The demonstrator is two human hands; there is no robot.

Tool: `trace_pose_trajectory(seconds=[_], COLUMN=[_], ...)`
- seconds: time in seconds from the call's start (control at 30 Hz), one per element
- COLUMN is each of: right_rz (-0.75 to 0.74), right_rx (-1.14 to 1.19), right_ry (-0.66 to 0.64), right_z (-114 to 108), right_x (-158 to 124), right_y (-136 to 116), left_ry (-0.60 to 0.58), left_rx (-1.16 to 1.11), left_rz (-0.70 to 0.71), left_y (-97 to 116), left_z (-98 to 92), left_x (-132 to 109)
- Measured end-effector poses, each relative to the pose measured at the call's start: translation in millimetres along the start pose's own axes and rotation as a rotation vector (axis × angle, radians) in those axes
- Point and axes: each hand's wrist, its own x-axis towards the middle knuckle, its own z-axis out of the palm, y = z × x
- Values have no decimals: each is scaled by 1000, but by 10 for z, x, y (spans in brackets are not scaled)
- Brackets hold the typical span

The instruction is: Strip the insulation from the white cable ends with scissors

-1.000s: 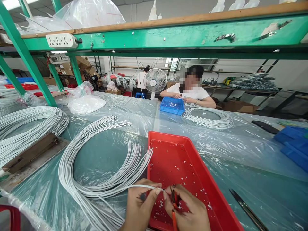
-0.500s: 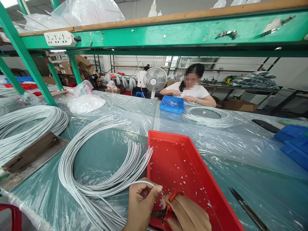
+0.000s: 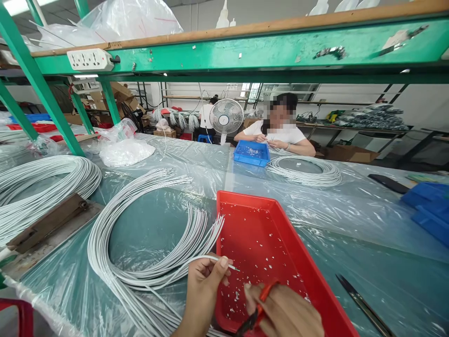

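Note:
My left hand (image 3: 205, 283) pinches a white cable (image 3: 203, 257) between thumb and fingers. The cable's stripped end, with a thin green wire showing, points right over the red tray (image 3: 247, 196). My right hand (image 3: 289, 311) grips wire cutters (image 3: 268, 289) with orange-red handles; their dark jaws point down and left, apart from the cable. Small white scraps dot the tray floor. Left of the tray lies a coiled bundle of white cables (image 3: 100, 234), some of its cut ends at the tray's left rim.
Tweezers (image 3: 365, 304) lie right of the tray. Another cable coil (image 3: 84, 173) and a metal fixture (image 3: 49, 222) are at left. Across the table, a person works beside a blue tray (image 3: 251, 160) and a coil (image 3: 326, 175). A green shelf beam (image 3: 210, 54) crosses overhead.
The cutters and my right hand have moved right and down, away from the cable. The cable's end now shows its green wire. My left hand still pinches the cable, slightly higher.

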Motion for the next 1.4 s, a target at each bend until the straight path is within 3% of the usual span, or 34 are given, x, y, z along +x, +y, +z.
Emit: trace_pose_trajectory(seconds=[0.1,0.27,0.4,0.57,0.77,0.93,1.0,1.03,1.13,1.2,1.3,1.4], right_rz=[121,436,560,495,169,106,163,208,375,476,590,667], right_rx=[-106,-357,-266,330,262,254,322,378,524,566,606,644], right_ry=[-47,-276,-352,-198,-56,-31,-57,-77,-134,-140,-137,-135], right_z=[-84,-103,-110,-146,-221,-283,-286,-281,-250,-226,-203,-193], right_x=[33,108,120,192,317,361,361,355,323,304,299,313], right_y=[210,410,390,216,146,139,124,115,78,47,-1,-29], left_ry=[-23,-81,-124,-172,-250,-360,-425,-416,-189,-69,-102,-104], left_rx=[-77,-183,-248,-350,-461,-361,-107,61,532,766,1001,1030], left_rz=[-48,-110,-167,-251,-360,-445,-324,-180,485,832,1040,1129], left_y=[-8,-24,-42,-79,-111,-199,-236,-244,-203,-130,-23,22], left_z=[0,8,5,-5,3,-28,-63,-83,-136,-155,-157,-148], left_x=[-5,-10,-17,-14,-26,-134,-225,-272,-355,-332,-221,-138])
